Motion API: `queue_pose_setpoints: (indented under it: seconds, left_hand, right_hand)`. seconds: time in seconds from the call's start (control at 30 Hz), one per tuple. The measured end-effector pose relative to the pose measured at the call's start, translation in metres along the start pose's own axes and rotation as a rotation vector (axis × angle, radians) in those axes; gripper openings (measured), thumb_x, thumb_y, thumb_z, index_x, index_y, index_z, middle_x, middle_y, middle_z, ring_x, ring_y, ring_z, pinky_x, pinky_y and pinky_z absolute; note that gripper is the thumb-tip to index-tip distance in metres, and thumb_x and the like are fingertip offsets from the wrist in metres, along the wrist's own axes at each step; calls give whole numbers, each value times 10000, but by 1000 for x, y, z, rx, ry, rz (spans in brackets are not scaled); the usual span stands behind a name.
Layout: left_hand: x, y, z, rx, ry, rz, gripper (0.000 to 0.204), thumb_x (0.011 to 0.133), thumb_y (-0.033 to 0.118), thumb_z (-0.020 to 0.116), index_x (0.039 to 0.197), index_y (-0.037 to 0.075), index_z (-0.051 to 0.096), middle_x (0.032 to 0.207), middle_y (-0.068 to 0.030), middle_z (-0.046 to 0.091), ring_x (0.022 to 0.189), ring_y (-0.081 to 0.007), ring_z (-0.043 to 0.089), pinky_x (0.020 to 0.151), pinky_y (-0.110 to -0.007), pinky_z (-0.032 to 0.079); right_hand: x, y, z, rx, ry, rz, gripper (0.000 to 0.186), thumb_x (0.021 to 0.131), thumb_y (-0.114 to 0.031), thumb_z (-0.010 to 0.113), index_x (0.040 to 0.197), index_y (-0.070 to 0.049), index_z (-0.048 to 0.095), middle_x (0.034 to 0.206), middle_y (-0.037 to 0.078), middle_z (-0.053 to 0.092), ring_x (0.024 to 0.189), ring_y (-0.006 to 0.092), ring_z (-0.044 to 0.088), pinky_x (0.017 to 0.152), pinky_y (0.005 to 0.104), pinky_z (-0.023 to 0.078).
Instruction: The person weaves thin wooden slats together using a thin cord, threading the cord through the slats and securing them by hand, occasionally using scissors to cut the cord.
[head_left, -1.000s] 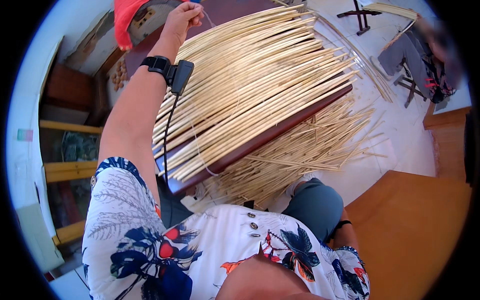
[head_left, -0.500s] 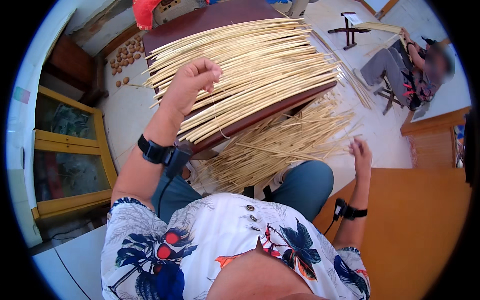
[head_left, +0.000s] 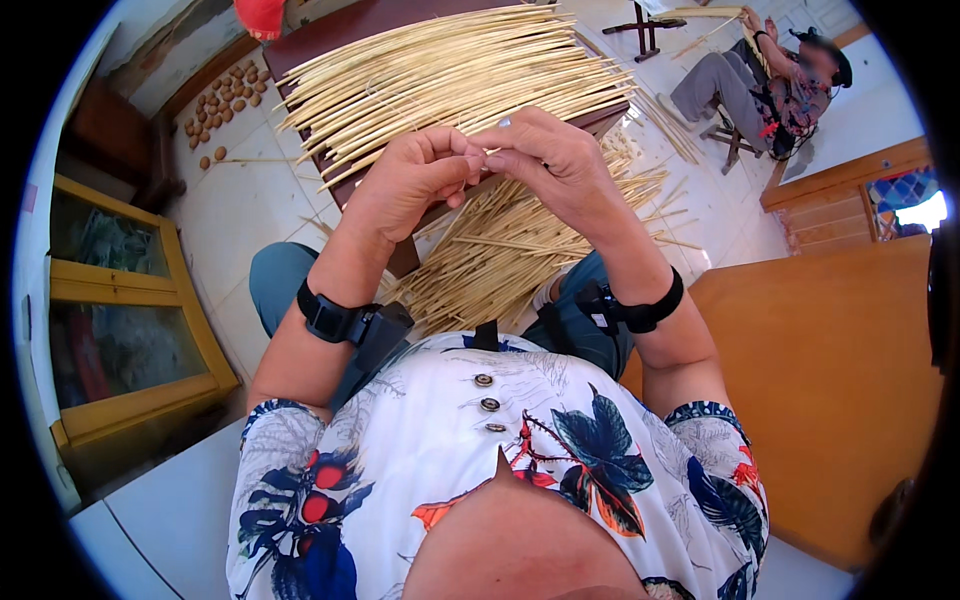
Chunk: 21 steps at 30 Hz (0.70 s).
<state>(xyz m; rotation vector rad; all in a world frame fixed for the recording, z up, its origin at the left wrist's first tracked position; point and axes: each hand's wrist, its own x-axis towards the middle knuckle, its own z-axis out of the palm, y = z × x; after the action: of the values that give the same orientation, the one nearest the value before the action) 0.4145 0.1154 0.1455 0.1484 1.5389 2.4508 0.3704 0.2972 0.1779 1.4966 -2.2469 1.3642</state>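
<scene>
My left hand (head_left: pixel 418 182) and my right hand (head_left: pixel 562 168) meet in front of me, above the near edge of the dark red table (head_left: pixel 292 46). Both are closed in a pinch, fingertips touching. The left one held a thin pale thread a moment ago; at this scale the thread between the fingers hardly shows, and what the right fingertips grip is hidden. Just beyond lies a broad layer of long, straw-coloured stalks (head_left: pixel 450 75), side by side across the tabletop. Neither hand touches them.
A loose heap of stalks (head_left: pixel 480 265) covers the floor by my legs. Round brown objects (head_left: pixel 225 100) lie at the far left, near a yellow glass-fronted cabinet (head_left: pixel 130 310). Another person (head_left: pixel 765 85) sits far right handling stalks. A wooden panel (head_left: pixel 810 370) stands near right.
My right hand has come up and left from beside the floor heap to meet my left hand. The left has shifted slightly right and nearer. The whole view has moved too.
</scene>
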Motion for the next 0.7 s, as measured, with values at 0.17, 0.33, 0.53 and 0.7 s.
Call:
queue_pose_setpoints:
  seconds: [0.17,0.33,0.53,0.7]
  left_hand:
    - [-18,-7,4,16,-33,-54,69,798,71,589,843,28,560,729,-17,550,544,-35,429,524,-179,393]
    - [-30,-14,12,50,-43,-32,46,766,43,576,799,19,554,692,-23,550,539,-56,452,499,-193,410]
    - [-41,-10,17,98,29,21,65,769,72,588,821,37,571,747,-9,559,569,-66,485,510,-195,420]
    - [-45,-21,11,149,106,108,123,763,60,573,881,28,585,836,-13,563,699,-88,527,605,-206,448]
  right_hand:
    - [-15,-6,20,-249,26,-53,120,757,-20,590,874,-48,590,740,68,522,624,212,542,526,270,435]
    - [-26,-22,32,-400,39,-19,60,783,-52,532,780,-45,473,779,104,494,653,302,532,536,357,445]
    - [-27,-34,35,-286,140,117,54,813,-33,502,840,-22,457,778,128,482,736,318,507,619,362,421]
    - [-32,-35,39,-305,204,70,44,820,-39,494,840,-22,458,781,129,481,720,318,508,609,357,420]
